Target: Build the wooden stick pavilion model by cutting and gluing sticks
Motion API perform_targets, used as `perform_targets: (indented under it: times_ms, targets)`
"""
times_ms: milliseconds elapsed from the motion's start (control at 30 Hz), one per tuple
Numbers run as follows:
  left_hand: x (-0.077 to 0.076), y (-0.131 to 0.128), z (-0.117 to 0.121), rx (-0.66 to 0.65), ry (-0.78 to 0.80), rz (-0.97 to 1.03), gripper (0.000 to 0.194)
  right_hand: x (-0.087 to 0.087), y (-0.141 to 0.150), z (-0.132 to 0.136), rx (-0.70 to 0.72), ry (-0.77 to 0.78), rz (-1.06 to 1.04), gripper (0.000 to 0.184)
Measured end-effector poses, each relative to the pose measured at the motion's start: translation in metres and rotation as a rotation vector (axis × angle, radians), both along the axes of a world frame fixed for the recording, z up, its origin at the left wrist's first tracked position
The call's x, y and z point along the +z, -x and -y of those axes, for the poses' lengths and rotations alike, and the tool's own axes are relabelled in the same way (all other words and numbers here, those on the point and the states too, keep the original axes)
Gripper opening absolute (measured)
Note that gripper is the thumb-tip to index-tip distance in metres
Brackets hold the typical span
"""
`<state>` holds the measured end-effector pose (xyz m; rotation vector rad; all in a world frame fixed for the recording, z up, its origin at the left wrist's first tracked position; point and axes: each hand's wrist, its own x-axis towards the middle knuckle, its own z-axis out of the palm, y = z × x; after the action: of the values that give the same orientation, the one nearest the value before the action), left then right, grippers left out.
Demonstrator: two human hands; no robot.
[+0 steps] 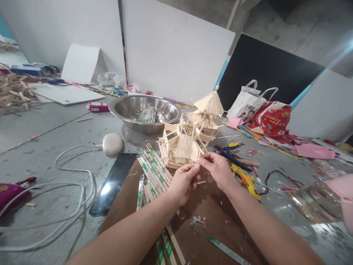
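In the head view, my left hand point(185, 183) and my right hand point(217, 169) meet just in front of a model built of thin wooden sticks point(187, 147). Thumb and forefinger are pinched together on each, the fingertips nearly touching. Whatever lies between them is too small or hidden to make out. The model has slatted panels and loose stick ends jutting up. Under my left forearm lie several wrapped disposable chopsticks point(156, 169) on a brown board point(215, 213). Beside my right hand are dark blue pliers point(233, 156) and a yellow glue gun point(245, 180).
A steel basin point(124, 117) holding wrapped chopsticks stands behind. A stick-built pointed roof point(209, 103) rises beyond the model. Left lie a black phone point(114, 184), a white charger point(112, 143) and its cable. A red bag point(273, 119) and a glass jar point(317, 202) are at right.
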<state>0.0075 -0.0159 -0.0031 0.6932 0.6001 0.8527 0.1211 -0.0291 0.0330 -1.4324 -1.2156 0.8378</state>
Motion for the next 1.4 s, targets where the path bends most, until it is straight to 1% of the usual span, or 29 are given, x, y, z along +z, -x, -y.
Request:
perform_targets:
  times_ms: [200, 500, 700, 933, 1400]
  targets:
    - [-0.0012, -0.0002, -0.0017, -0.036, 0.018, 0.018, 0.026, -0.0002, -0.0009, -0.0011, 0.001, 0.005, -0.002, 0.021]
    - [0.0008, 0.0004, -0.0020, -0.039, 0.039, 0.019, 0.025, -0.0001, -0.0002, -0.0021, 0.012, 0.001, 0.009, 0.022]
    - [0.0019, 0.0006, -0.0020, -0.043, 0.055, 0.038, 0.024, -0.0007, 0.0008, -0.0028, 0.018, -0.011, -0.052, 0.022]
    - [0.0011, 0.0008, -0.0033, -0.053, 0.070, 0.042, 0.023, 0.0013, 0.0042, -0.0037, 0.018, 0.019, -0.173, 0.023]
    - [-0.0022, 0.0016, -0.0043, -0.062, 0.099, 0.094, 0.022, 0.0050, 0.0068, -0.0054, -0.008, 0.032, -0.206, 0.020]
